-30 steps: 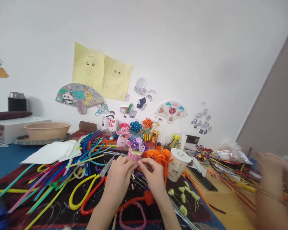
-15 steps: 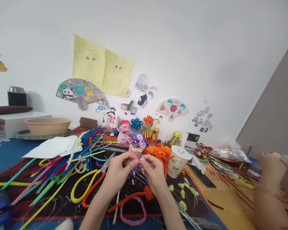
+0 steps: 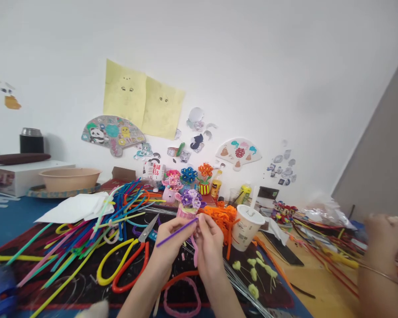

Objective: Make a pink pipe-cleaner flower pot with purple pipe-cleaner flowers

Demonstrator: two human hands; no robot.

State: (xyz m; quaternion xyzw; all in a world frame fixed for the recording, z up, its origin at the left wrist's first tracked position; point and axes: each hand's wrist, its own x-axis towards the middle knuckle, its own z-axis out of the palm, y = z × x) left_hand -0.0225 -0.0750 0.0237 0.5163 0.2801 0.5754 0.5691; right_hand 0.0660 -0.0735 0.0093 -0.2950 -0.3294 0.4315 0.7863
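My left hand (image 3: 167,245) and my right hand (image 3: 208,240) meet above the black mat (image 3: 86,282), both pinching a thin purple pipe cleaner (image 3: 174,233) that slants down to the left. A pink pipe cleaner (image 3: 195,254) hangs down between the two hands. Just behind my fingers stands a small pink pot with purple pipe-cleaner flowers (image 3: 189,204). Scissors with red and yellow handles (image 3: 132,254) lie to the left of my left hand.
A heap of coloured pipe cleaners (image 3: 96,223) covers the left of the mat. An orange bundle (image 3: 220,216) and a paper cup (image 3: 247,227) stand to the right. Thin wires (image 3: 243,285) and yellow buds (image 3: 254,269) lie nearby. Another person's hand (image 3: 383,238) works at the far right.
My hands have lifted from the mat, and the purple pipe cleaner is now drawn out longer between them, pointing left. The other person's hand has shifted slightly to the right.
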